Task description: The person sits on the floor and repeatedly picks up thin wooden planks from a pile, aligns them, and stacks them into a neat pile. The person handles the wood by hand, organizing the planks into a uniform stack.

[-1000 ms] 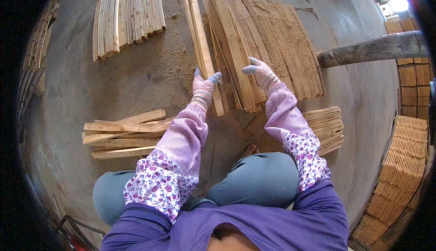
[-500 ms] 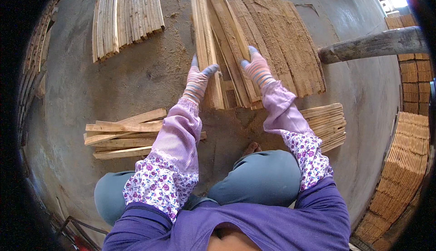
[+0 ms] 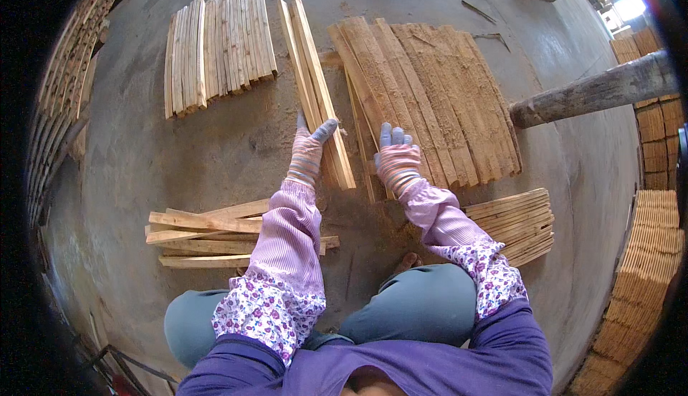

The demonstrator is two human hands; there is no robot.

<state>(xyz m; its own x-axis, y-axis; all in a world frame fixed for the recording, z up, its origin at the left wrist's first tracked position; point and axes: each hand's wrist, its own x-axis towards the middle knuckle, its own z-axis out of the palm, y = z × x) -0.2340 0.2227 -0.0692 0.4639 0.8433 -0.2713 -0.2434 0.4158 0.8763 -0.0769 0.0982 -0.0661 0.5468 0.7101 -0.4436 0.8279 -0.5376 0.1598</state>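
Note:
My left hand [image 3: 309, 151], in a striped glove with grey fingertips, is closed around a pair of long pale wooden strips [image 3: 312, 80]. They point away from me, tilted slightly to the left. My right hand [image 3: 398, 158], gloved the same way, lies at the near left edge of a row of wide boards [image 3: 444, 102] dusted with sawdust. Its fingers are stretched forward over the boards, and no strip shows in it. The right thumb is mostly hidden.
A neat row of strips [image 3: 222, 45] lies at the far left. Loose strips [image 3: 208, 235] are piled by my left forearm, and more strips [image 3: 512, 224] lie by my right. A thick pole [image 3: 595, 89] juts in from the right, above stacked wood [image 3: 638, 267].
My right hand has come back toward me and no longer holds the strip it gripped. My left hand still holds strips, now apart from the boards. The view has shifted slightly.

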